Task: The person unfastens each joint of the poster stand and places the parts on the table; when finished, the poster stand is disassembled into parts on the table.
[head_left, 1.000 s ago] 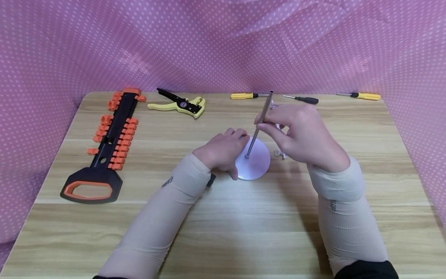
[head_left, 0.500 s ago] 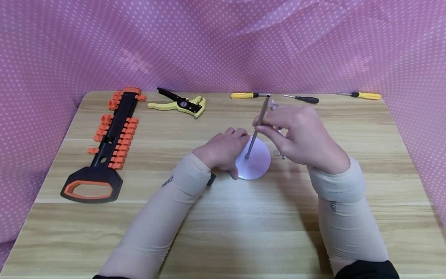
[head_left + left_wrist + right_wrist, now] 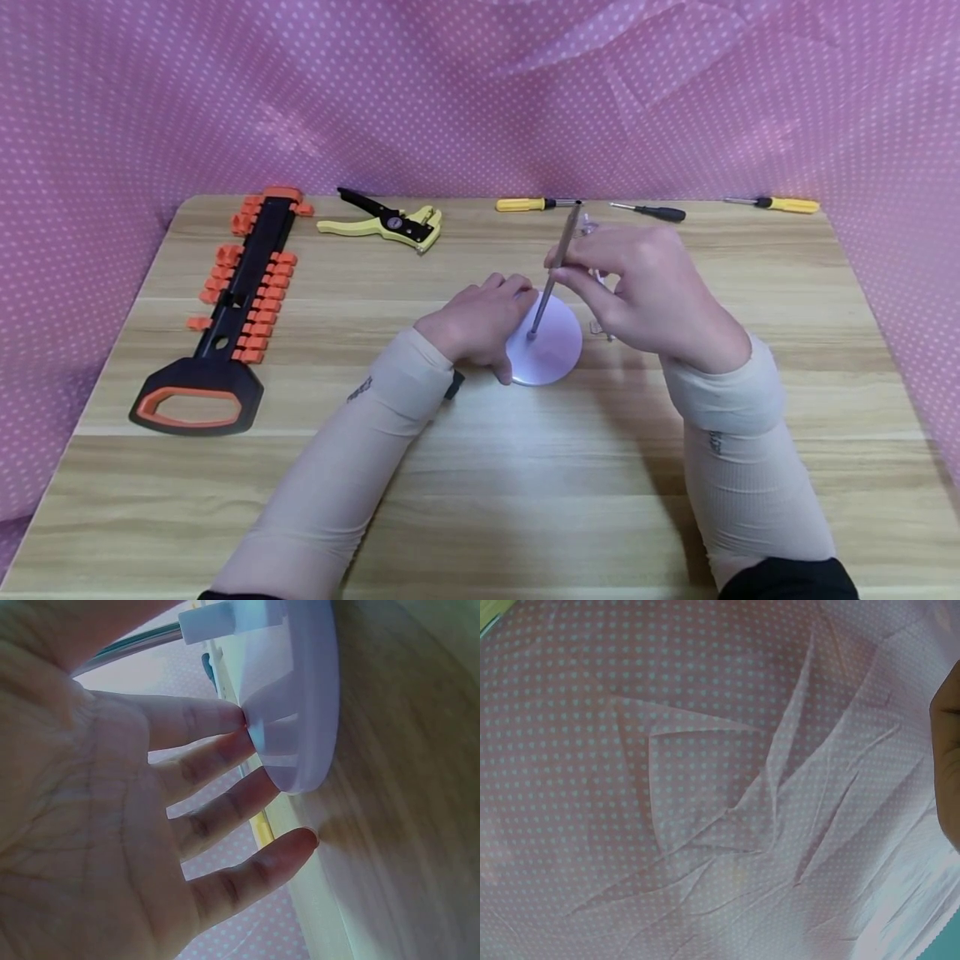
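A round white base lies flat on the table in the head view. My left hand holds its left edge between thumb and fingers; in the left wrist view several fingertips touch the rim of the base, and the little finger sits apart from it. A thin metal rod rises at a tilt from a small white socket on the base. Thumb and index finger of my right hand pinch the rod at mid-length. Only a sliver of the right hand shows in its wrist view.
Partly behind the right hand lies a white and clear piece. A small dark object pokes out beside the left wrist. Along the back lie wire strippers and screwdrivers. A black rack with orange clips lies left.
The rod's top has tipped slightly left and down, and the right fingertips have shifted a little left with it. My left hand and the base stay in place.
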Demonstrator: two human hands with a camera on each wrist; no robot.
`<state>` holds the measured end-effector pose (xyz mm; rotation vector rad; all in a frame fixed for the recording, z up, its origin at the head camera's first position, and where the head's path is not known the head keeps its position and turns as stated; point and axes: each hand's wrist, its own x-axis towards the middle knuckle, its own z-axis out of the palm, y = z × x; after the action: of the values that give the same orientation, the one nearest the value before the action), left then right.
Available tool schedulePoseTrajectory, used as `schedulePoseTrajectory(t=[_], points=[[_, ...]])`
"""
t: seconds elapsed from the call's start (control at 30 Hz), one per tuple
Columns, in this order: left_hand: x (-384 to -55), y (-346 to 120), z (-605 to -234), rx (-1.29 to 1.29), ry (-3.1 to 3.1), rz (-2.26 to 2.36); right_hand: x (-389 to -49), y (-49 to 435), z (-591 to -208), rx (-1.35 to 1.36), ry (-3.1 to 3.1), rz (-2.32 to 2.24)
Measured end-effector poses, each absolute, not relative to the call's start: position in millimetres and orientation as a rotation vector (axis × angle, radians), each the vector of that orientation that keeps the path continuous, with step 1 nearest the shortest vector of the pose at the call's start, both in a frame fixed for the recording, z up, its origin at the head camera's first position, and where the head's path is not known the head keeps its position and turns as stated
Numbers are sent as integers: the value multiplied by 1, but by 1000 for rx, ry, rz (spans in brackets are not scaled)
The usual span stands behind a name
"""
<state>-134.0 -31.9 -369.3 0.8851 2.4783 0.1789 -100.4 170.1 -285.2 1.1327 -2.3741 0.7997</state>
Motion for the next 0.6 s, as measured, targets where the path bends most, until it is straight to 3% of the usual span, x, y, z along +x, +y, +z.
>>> schedulePoseTrajectory(t=[0.33, 0.6], points=[[-133, -30, -370, 868, 2483, 174, -95, 190, -268, 752, -2222, 1229], [-134, -30, -372, 871, 2491, 183, -98, 201, -263, 550, -2159, 1289]])
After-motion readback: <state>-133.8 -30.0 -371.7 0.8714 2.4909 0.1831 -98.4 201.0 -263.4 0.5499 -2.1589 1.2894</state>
